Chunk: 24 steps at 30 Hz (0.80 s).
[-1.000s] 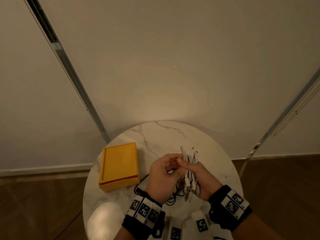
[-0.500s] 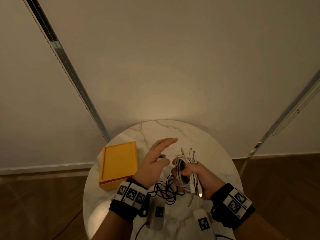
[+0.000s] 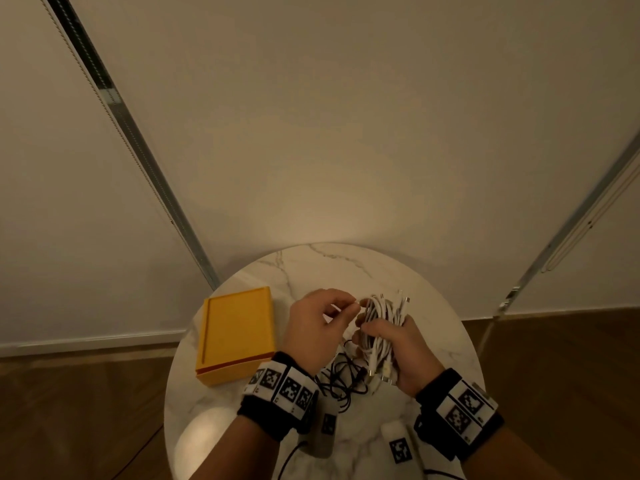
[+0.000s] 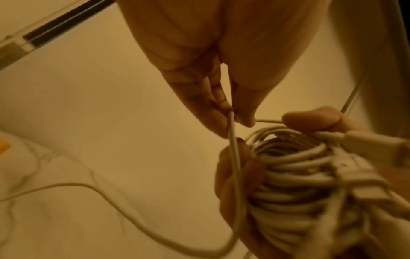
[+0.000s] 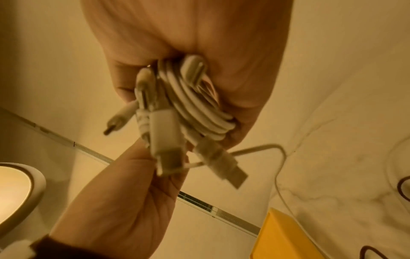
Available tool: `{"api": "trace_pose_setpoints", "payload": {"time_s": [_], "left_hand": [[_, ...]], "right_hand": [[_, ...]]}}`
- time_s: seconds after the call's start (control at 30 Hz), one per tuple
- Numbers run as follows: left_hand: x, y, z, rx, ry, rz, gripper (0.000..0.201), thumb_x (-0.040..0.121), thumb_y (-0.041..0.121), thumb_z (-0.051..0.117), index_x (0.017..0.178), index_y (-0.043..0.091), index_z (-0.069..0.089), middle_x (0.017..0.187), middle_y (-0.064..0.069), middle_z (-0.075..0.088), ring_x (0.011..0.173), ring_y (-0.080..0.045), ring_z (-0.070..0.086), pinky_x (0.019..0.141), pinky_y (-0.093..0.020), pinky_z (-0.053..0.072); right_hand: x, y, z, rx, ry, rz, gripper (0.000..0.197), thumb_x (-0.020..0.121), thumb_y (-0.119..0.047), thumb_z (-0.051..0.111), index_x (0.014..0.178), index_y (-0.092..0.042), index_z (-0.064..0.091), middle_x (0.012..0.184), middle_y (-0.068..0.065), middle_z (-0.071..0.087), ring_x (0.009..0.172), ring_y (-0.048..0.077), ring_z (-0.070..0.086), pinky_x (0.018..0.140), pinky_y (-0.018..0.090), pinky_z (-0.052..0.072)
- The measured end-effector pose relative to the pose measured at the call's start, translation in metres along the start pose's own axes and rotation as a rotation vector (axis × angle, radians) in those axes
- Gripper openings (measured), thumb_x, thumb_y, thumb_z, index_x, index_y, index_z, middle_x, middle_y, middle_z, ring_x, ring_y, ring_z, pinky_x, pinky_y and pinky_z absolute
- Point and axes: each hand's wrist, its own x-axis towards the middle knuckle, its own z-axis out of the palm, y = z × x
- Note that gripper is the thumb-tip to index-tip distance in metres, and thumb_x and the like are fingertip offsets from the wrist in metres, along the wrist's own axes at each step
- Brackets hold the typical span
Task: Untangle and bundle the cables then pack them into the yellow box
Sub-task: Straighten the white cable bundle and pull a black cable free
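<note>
My right hand grips a coiled bundle of white cables above the round marble table; several plugs stick out of both ends of the bundle. My left hand pinches a loose thin white strand between thumb and fingertips, right beside the bundle. That strand loops down toward the table. A tangle of black cable lies on the marble under my hands. The yellow box sits closed on the table's left side.
Two white devices with black-and-white markers lie at the table's near edge. Pale wall panels with metal rails stand behind the table. A lit round lamp shows in the right wrist view. Wooden floor surrounds the table.
My left hand, spread open above the table half a second ago, has come back to the bundle and now pinches the thin white strand. The right hand keeps its grip on the coil.
</note>
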Motion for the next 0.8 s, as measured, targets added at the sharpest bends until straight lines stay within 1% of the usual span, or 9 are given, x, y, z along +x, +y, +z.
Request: {"api": "trace_pose_setpoints", "payload": {"time_s": [0.07, 0.2, 0.33, 0.4, 0.5, 0.6, 0.67, 0.73, 0.8], "left_hand": [[-0.003, 0.0, 0.007, -0.018, 0.044, -0.011, 0.01, 0.087, 0.022, 0.077, 0.09, 0.031, 0.079, 0.083, 0.012, 0.073, 0.08, -0.005, 0.067, 0.075, -0.03, 0.057], [-0.007, 0.003, 0.013, -0.137, 0.028, -0.127, 0.008, 0.087, 0.022, 0.077, 0.092, 0.026, 0.082, 0.081, 0.013, 0.077, 0.08, -0.005, 0.072, 0.079, -0.038, 0.061], [-0.005, 0.001, 0.01, -0.203, -0.001, -0.144, 0.009, 0.085, 0.028, 0.077, 0.092, 0.026, 0.082, 0.083, 0.008, 0.078, 0.08, -0.015, 0.074, 0.075, -0.045, 0.062], [-0.005, 0.005, 0.01, -0.216, -0.01, -0.137, 0.007, 0.085, 0.024, 0.078, 0.09, 0.023, 0.082, 0.081, 0.006, 0.078, 0.079, -0.014, 0.075, 0.074, -0.045, 0.063], [-0.002, 0.011, 0.006, -0.204, -0.04, -0.133, 0.007, 0.085, 0.016, 0.078, 0.088, 0.02, 0.082, 0.078, 0.006, 0.078, 0.074, -0.012, 0.075, 0.071, -0.044, 0.063], [0.001, 0.011, 0.004, -0.183, -0.089, -0.141, 0.009, 0.085, 0.02, 0.078, 0.09, 0.027, 0.082, 0.082, 0.011, 0.076, 0.08, -0.01, 0.069, 0.067, -0.04, 0.062], [0.001, 0.006, 0.004, -0.141, -0.073, -0.14, 0.013, 0.083, 0.025, 0.08, 0.091, 0.035, 0.081, 0.09, 0.011, 0.069, 0.088, -0.009, 0.061, 0.069, -0.027, 0.057], [0.0, -0.001, 0.004, -0.116, -0.072, -0.121, 0.014, 0.085, 0.027, 0.078, 0.094, 0.038, 0.079, 0.098, 0.01, 0.065, 0.094, -0.008, 0.06, 0.074, -0.027, 0.054], [-0.005, -0.001, 0.004, -0.176, -0.111, -0.155, 0.011, 0.094, 0.031, 0.069, 0.104, 0.032, 0.07, 0.104, 0.007, 0.069, 0.093, -0.011, 0.065, 0.076, -0.029, 0.056]], "right_hand": [[-0.003, 0.001, 0.004, -0.021, -0.009, -0.016, 0.016, 0.075, 0.0, 0.067, 0.09, 0.003, 0.07, 0.081, 0.027, 0.065, 0.073, 0.036, 0.065, 0.065, 0.043, 0.058], [-0.007, 0.002, 0.009, -0.02, -0.032, -0.034, 0.018, 0.069, -0.004, 0.067, 0.082, -0.011, 0.078, 0.08, 0.022, 0.068, 0.072, 0.034, 0.065, 0.067, 0.042, 0.056], [-0.008, -0.002, 0.009, -0.025, -0.042, -0.037, 0.017, 0.067, -0.003, 0.066, 0.081, -0.008, 0.076, 0.078, 0.023, 0.064, 0.069, 0.032, 0.064, 0.063, 0.035, 0.057], [-0.008, -0.002, 0.007, -0.017, -0.039, -0.034, 0.017, 0.066, -0.002, 0.067, 0.08, -0.006, 0.075, 0.079, 0.023, 0.064, 0.069, 0.032, 0.064, 0.063, 0.031, 0.057], [-0.011, -0.005, 0.004, 0.048, -0.114, 0.022, 0.029, 0.068, 0.003, 0.069, 0.095, -0.003, 0.075, 0.093, 0.028, 0.069, 0.078, 0.035, 0.07, 0.069, 0.04, 0.061], [-0.012, -0.009, 0.001, 0.158, -0.23, 0.133, 0.043, 0.075, 0.005, 0.069, 0.117, -0.001, 0.07, 0.106, 0.027, 0.071, 0.089, 0.039, 0.073, 0.078, 0.053, 0.06], [-0.01, -0.012, -0.002, 0.174, -0.254, 0.169, 0.054, 0.072, -0.002, 0.073, 0.125, -0.003, 0.065, 0.105, 0.028, 0.069, 0.088, 0.04, 0.072, 0.074, 0.05, 0.059], [-0.008, -0.013, -0.003, 0.165, -0.247, 0.174, 0.06, 0.069, -0.004, 0.075, 0.128, -0.002, 0.062, 0.101, 0.026, 0.066, 0.08, 0.038, 0.07, 0.066, 0.045, 0.059], [-0.006, -0.013, -0.002, 0.155, -0.218, 0.146, 0.054, 0.071, -0.002, 0.069, 0.125, -0.003, 0.062, 0.101, 0.026, 0.068, 0.076, 0.034, 0.069, 0.064, 0.042, 0.059]]}}
